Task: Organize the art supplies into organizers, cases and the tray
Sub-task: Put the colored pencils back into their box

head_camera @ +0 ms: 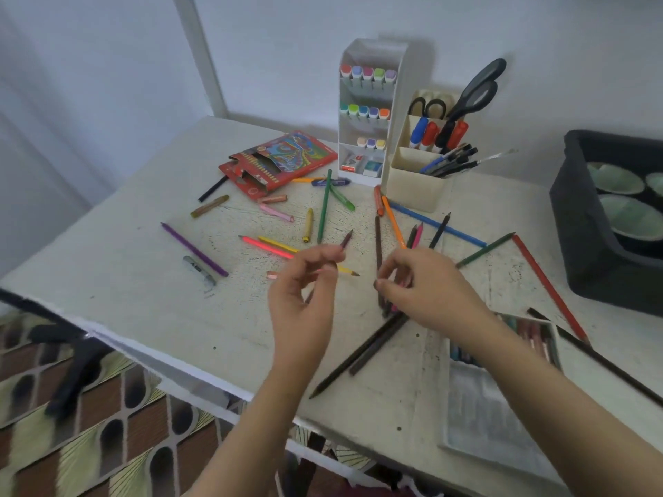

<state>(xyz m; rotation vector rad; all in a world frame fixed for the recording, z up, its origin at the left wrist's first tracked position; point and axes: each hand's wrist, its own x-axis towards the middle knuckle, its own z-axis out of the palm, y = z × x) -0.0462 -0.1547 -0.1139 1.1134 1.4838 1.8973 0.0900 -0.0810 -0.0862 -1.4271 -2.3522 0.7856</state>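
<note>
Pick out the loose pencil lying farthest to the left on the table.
The purple pencil, lying diagonally beside the grey marker; every other loose pencil sits farther right.

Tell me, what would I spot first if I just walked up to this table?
The two hands in the middle: the left hand pinches one pencil and the right hand grips a bunch of pencils. All around them, coloured pencils lie scattered over the white table, with an open red pencil box at the back.
</note>
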